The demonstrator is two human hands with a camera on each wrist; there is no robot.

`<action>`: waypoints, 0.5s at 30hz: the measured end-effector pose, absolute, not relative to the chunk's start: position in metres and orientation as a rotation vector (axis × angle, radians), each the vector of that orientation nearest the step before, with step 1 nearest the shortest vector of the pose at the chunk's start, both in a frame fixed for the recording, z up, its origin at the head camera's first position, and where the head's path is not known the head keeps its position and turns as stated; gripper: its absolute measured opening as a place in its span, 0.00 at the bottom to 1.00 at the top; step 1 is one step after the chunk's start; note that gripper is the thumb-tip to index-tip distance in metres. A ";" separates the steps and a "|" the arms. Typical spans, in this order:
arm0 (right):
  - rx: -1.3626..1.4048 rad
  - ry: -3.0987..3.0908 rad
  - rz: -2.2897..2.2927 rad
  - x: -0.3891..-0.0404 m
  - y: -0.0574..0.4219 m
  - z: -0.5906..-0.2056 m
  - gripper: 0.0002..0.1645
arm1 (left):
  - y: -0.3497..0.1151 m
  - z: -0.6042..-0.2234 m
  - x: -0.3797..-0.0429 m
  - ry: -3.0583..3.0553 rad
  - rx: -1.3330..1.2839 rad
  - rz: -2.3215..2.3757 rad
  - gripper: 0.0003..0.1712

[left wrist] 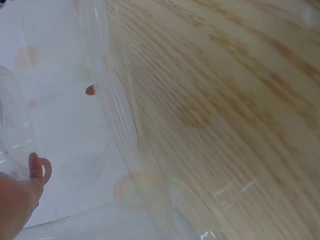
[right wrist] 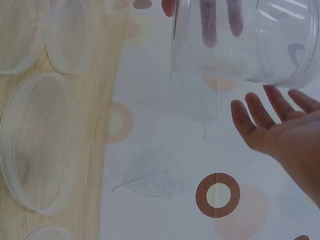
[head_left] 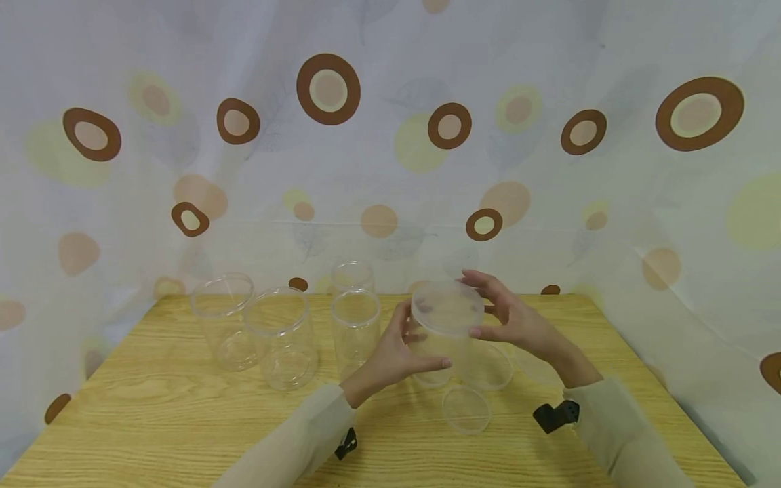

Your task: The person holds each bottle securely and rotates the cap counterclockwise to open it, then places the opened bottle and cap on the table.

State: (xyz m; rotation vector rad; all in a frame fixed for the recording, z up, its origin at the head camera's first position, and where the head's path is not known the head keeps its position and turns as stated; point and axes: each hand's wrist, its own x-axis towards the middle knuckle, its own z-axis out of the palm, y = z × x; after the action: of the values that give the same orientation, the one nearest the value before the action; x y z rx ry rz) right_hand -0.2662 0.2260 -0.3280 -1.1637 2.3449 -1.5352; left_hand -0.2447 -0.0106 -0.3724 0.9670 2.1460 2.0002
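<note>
In the head view my left hand [head_left: 387, 356] grips a clear plastic jar [head_left: 434, 347] by its side, raised over the table. A frosted round lid [head_left: 447, 308] covers the jar's top. My right hand [head_left: 525, 325] is at the lid's right edge, thumb in front and fingers spread behind. The right wrist view shows the same jar [right wrist: 225, 60] with left fingertips visible through its wall. There the right hand [right wrist: 285, 120] has loosely extended fingers close beside the rim. Below the jar, flat lids [head_left: 466, 410] lie on the table.
To the left, two wide lidless jars [head_left: 281, 339] stand on the wooden table [head_left: 183, 420]. Two narrower jars [head_left: 356, 332] are just left of my hands, one behind the other. A patterned curtain [head_left: 378, 169] hangs behind the table.
</note>
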 end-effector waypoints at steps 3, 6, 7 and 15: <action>-1.106 2.478 -1.549 -0.263 0.221 -0.330 0.48 | -0.011 -0.373 -0.245 2.173 0.952 2.015 0.54; -1.052 2.557 -1.546 -0.260 0.217 -0.332 0.48 | -0.010 -0.373 -0.246 2.180 0.955 2.026 0.54; -1.042 2.569 -1.543 -0.260 0.216 -0.332 0.48 | -0.010 -0.373 -0.246 2.182 0.958 2.029 0.54; -1.055 2.568 -1.495 -0.260 0.214 -0.331 0.42 | -0.010 -0.374 -0.245 2.209 0.932 2.015 0.54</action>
State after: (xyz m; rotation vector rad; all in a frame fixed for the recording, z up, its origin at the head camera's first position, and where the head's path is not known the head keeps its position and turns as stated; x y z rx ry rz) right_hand -0.2597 0.2145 -0.3309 -1.0549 2.5679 -1.4953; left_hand -0.2446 -0.0100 -0.3737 0.9324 2.2089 2.0146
